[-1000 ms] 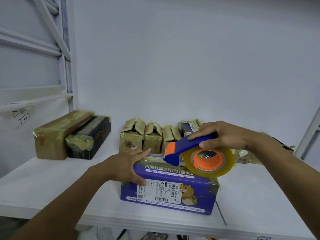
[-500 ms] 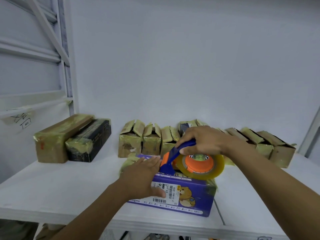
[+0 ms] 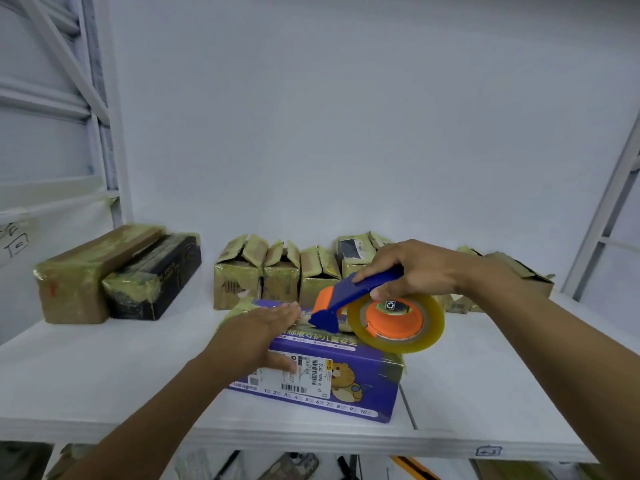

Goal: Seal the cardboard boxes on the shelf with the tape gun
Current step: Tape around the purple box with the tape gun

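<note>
Hands: left hand [image 3: 256,336] lies open and flat on the box top, fingers straight, thumb down over the front face. Right hand [image 3: 420,271] is closed round the blue handle of the tape gun [image 3: 349,301].
Where the box is: purple box [image 3: 349,389] sits at the front of the white shelf [image 3: 104,375], near its edge, under both hands.
Where the gun is: nose down on the box top, just beside the left fingertips; the roll [image 3: 396,322] hangs over the box's right end.
Box axis: long side runs left to right, slightly skewed, with the right end nearer the person. The printed face with barcode and bear faces the person.
Gun axis: runs from the handle at upper right down to the blue nose at lower left. The nose points left; the roll's orange hub faces the camera.
Box handling: probably light, thin card that dents and may slide on the smooth shelf. A flat palm pressing down on the top looks the best hold.
Gun handling: hard plastic, likely light; take it by the handle, away from the nose. The tape is thin, sticky film that can wrinkle.
Behind: small boxes [image 3: 280,275] stand in a row by the wall, flaps up. A brown parcel [image 3: 72,282] and a black box [image 3: 156,282] lie at far left, touching.
</note>
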